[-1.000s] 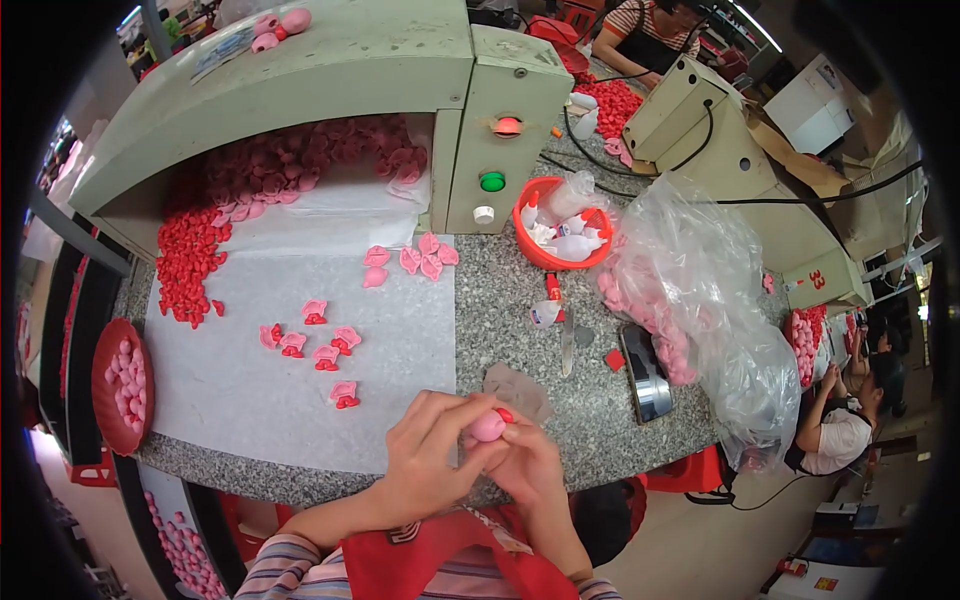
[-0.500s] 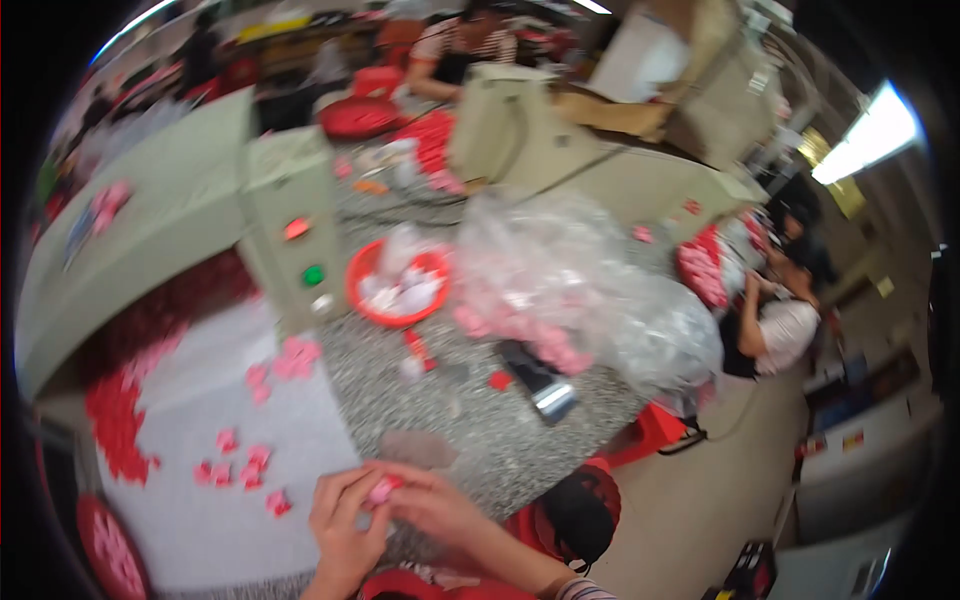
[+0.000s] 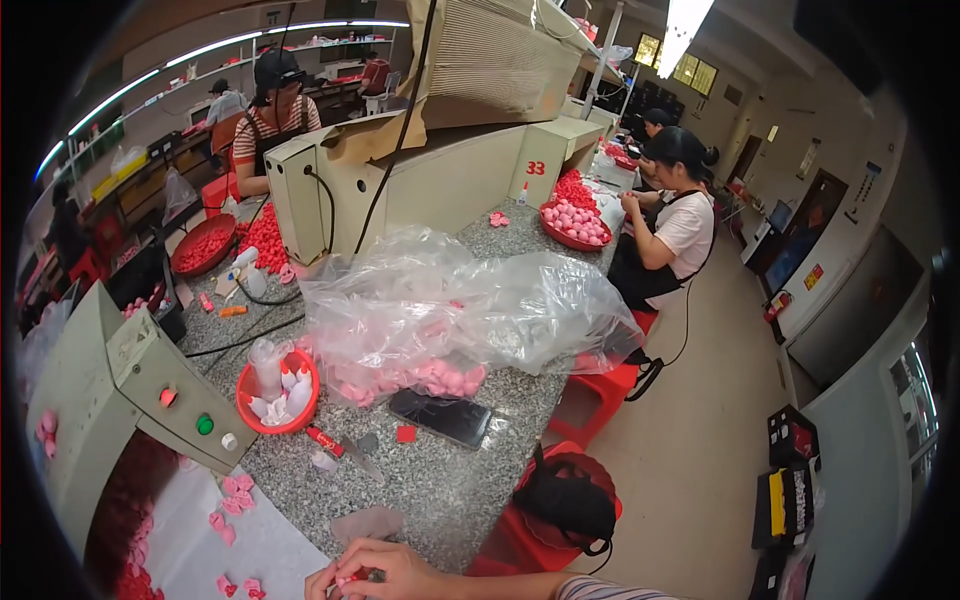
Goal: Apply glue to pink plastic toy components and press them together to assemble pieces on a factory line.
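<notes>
At the lower edge my left hand (image 3: 319, 583) and my right hand (image 3: 392, 571) meet, fingers closed together on a small pink and red piece (image 3: 346, 579). The fingers hide most of it, and the picture's edge cuts off much of the left hand. Just beyond them a grey-brown flat scrap (image 3: 367, 523) lies on the speckled stone table (image 3: 440, 500). To their left, several small pink flower-like pieces (image 3: 238, 494) rest on a white sheet (image 3: 190, 540) that runs out from a beige machine (image 3: 135, 385).
A red bowl of white bottles (image 3: 247, 410), a red glue tube (image 3: 325, 441), a phone (image 3: 440, 416) and a clear plastic bag (image 3: 470, 300) with pink pieces (image 3: 440, 378) occupy the table. Red stools (image 3: 505, 550) stand at its right edge. Co-workers sit at far left (image 3: 275, 125) and right (image 3: 675, 225).
The view has swung right and up, so the table things sit further left and my hands lower in the picture. My hands stay together on the small piece.
</notes>
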### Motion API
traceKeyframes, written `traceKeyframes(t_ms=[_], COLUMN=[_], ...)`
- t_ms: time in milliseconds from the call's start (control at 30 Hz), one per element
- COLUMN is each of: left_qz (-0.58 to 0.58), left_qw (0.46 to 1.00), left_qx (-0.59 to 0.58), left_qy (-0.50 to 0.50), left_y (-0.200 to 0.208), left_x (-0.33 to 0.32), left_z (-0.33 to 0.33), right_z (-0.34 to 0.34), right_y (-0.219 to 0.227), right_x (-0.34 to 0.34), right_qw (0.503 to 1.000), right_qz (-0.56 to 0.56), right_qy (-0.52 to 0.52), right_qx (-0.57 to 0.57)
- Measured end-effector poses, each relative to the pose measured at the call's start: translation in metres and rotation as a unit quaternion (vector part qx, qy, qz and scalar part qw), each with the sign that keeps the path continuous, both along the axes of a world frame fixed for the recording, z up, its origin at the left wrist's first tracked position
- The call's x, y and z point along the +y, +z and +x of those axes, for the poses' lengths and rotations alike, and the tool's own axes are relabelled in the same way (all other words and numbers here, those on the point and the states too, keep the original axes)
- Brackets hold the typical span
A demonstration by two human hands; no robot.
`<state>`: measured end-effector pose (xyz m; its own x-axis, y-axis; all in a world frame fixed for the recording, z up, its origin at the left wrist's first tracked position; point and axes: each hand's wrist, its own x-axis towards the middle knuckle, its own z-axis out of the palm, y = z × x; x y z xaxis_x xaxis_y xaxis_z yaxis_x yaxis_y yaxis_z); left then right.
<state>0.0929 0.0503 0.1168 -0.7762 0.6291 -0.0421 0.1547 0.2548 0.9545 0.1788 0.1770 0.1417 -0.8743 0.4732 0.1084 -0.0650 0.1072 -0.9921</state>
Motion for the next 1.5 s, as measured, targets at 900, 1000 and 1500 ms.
traceKeyframes(t_ms=[900,1000,1500], left_qz=[0.102,0.132,0.059], left_qw=[0.968,0.985,0.947], left_qx=[-0.225,-0.080,0.001], left_qy=[-0.040,-0.075,0.315], left_y=[-0.119,-0.122,0.006], left_x=[-0.072,-0.064,-0.177], left_z=[-0.019,-0.015,-0.088], right_z=[-0.019,-0.026,-0.046], right_y=[-0.038,-0.043,-0.036], right_x=[-0.046,-0.042,-0.061], right_qw=[0.985,0.998,0.983], right_qz=[-0.114,0.063,0.162], right_qy=[0.072,0.024,0.028], right_qx=[-0.104,0.016,-0.080])
